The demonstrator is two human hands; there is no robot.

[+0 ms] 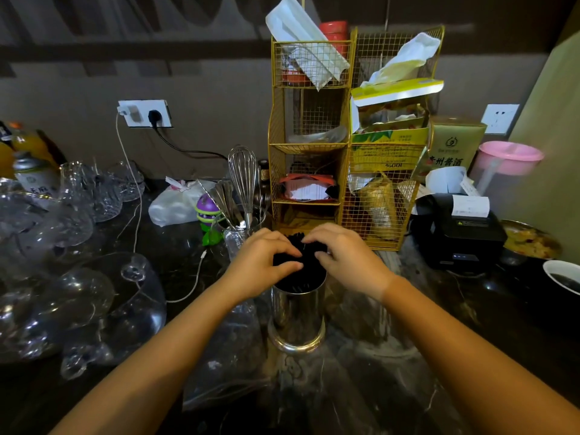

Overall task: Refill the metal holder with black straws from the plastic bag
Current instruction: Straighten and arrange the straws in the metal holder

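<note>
Now, left grip [262, 262]: curled round the black straws [309, 248]
right grip [348, 255]: curled on them too
metal holder [298, 315]: right under both grips

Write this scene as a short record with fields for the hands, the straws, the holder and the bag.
left hand: pinches the black straws near their tops
right hand: pinches the same straws
metal holder: upright on counter, straws standing inside
plastic bag: clear, lies on counter left of the holder
</note>
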